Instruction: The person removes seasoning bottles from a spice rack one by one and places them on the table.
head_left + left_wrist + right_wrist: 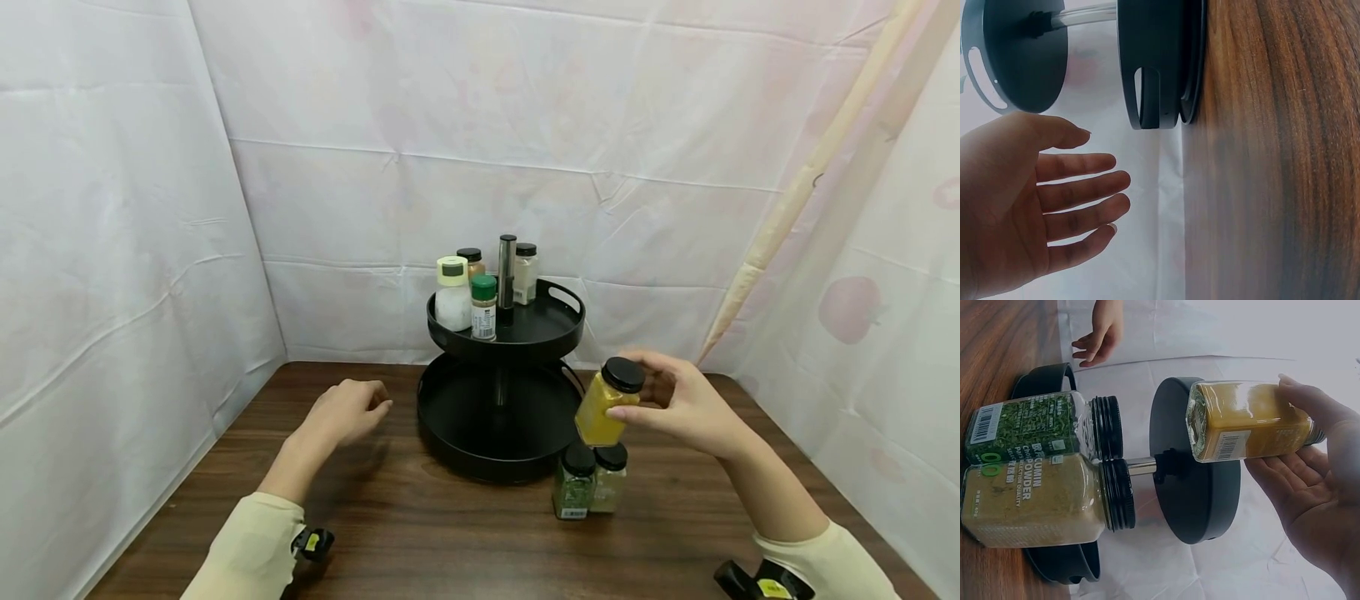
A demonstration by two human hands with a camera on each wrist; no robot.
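My right hand (682,404) grips a square glass jar of yellow powder (600,410) with a black lid, slightly tilted. It hangs above two jars on the table: one of green dried herb flakes (1029,428) and one labelled cumin powder (1035,503). Both stand at the front right of a black two-tier turntable rack (501,467). Left of the rack, my left hand (348,412) hovers above the table with loosely bent fingers and nothing in it. In the left wrist view its fingers (1085,190) are apart from the rack.
On the upper tier stand a white container with a pale-green lid (453,296), a green-capped shaker (483,308), a white-filled jar (525,275) and an orange-brown jar (476,265), around a metal post (507,271). White cloth (420,200) hangs behind the wooden table (450,550).
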